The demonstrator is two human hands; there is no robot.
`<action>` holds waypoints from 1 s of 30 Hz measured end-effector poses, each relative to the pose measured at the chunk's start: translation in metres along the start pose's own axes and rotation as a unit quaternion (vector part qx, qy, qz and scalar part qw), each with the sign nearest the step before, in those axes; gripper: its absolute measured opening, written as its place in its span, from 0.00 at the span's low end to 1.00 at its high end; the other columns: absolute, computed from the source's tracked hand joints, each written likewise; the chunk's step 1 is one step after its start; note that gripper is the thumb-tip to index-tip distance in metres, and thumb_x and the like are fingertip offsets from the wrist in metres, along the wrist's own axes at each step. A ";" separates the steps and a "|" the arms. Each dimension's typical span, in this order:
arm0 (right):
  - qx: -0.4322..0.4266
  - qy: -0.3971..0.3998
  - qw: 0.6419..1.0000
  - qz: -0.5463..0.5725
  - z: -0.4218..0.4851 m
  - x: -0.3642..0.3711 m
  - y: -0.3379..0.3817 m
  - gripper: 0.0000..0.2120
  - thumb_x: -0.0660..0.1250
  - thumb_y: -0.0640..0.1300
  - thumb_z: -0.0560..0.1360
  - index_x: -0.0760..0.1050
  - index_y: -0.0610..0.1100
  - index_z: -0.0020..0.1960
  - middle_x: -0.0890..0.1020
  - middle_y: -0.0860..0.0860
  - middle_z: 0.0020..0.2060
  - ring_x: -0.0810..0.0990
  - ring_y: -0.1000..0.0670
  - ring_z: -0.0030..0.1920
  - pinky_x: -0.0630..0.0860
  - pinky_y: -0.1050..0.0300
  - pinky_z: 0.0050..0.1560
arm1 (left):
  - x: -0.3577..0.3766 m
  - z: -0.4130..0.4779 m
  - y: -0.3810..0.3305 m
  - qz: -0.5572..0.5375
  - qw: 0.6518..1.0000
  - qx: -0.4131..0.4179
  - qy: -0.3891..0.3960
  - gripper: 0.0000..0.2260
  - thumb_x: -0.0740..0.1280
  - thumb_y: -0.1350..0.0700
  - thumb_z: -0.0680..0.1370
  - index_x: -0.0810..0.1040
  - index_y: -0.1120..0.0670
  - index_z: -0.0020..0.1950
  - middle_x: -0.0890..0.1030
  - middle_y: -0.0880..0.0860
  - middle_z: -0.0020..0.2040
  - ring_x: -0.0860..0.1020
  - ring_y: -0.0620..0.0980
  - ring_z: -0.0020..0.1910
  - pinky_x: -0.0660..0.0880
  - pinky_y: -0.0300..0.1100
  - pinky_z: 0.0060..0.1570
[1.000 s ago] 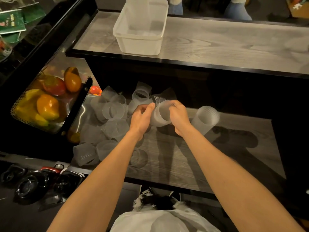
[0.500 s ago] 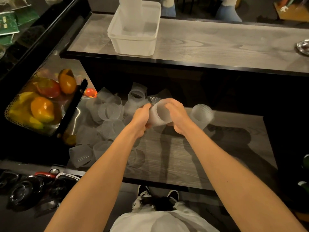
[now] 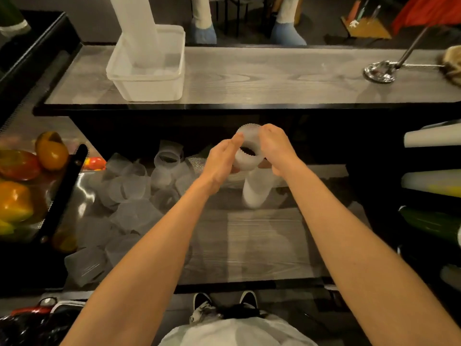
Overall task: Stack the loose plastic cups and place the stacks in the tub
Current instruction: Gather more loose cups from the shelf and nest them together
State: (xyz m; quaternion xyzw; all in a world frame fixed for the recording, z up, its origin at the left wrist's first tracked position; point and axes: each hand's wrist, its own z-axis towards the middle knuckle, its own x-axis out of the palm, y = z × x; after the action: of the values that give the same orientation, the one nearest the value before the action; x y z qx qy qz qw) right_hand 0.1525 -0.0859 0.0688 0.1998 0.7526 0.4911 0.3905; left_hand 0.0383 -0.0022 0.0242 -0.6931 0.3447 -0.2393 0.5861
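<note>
Nearest, two bare forearms extend forward over the lower shelf (image 3: 249,245), a grey wood-grain surface. The left hand (image 3: 219,162) and the right hand (image 3: 275,149) meet above it and share one held cup (image 3: 248,152), a frosted ribbed cup lying roughly on its side with its open mouth toward the camera. The fingers of both hands are curled closed against the cup's sides, left hand on the left wall, right hand on the right wall and upper rim. Directly below the hands a short stack (image 3: 258,189) of similar cups stands on the lower shelf; motion blur obscures its base. To the left, a pile of loose cups (image 3: 129,193) lies scattered across the shelf, some upright, some tipped. Left of the pile, a perforated basket (image 3: 62,196) holds peppers (image 3: 15,201). Farther back, on the upper counter (image 3: 274,78), the tub (image 3: 147,78) sits at the left end. A tall stack (image 3: 139,31) of cups stands upright inside it.
</note>
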 end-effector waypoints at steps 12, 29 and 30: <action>0.040 -0.027 0.999 0.006 -0.006 -0.033 -0.039 0.20 0.58 0.51 0.82 0.75 0.36 0.61 0.74 0.43 0.44 0.71 0.49 0.46 0.70 0.50 0.46 | 0.040 0.009 0.008 0.128 0.991 -0.012 0.029 0.38 0.44 0.21 0.72 0.73 0.53 0.43 0.76 0.51 0.41 0.72 0.48 0.40 0.71 0.48 0.46; 0.017 0.000 0.998 -0.058 0.004 -0.023 -0.076 0.18 0.53 0.49 0.86 0.75 0.37 0.59 0.75 0.47 0.44 0.71 0.51 0.42 0.69 0.54 0.40 | 0.046 0.012 0.029 0.111 0.992 -0.046 0.042 0.32 0.54 0.30 0.80 0.73 0.58 0.41 0.74 0.55 0.39 0.71 0.53 0.38 0.69 0.48 0.42; 0.020 0.002 0.999 -0.048 0.004 -0.022 -0.078 0.18 0.52 0.50 0.86 0.75 0.39 0.59 0.76 0.47 0.45 0.72 0.51 0.43 0.70 0.53 0.41 | 0.047 0.013 0.031 0.109 0.992 -0.046 0.042 0.28 0.54 0.33 0.82 0.71 0.57 0.41 0.72 0.55 0.38 0.70 0.52 0.37 0.68 0.48 0.41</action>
State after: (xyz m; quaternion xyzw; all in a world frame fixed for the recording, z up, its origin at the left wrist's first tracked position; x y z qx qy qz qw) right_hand 0.1758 -0.1326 0.0066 0.1701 0.7717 0.4570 0.4082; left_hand 0.0722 -0.0321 -0.0116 -0.6672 0.4525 -0.1868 0.5615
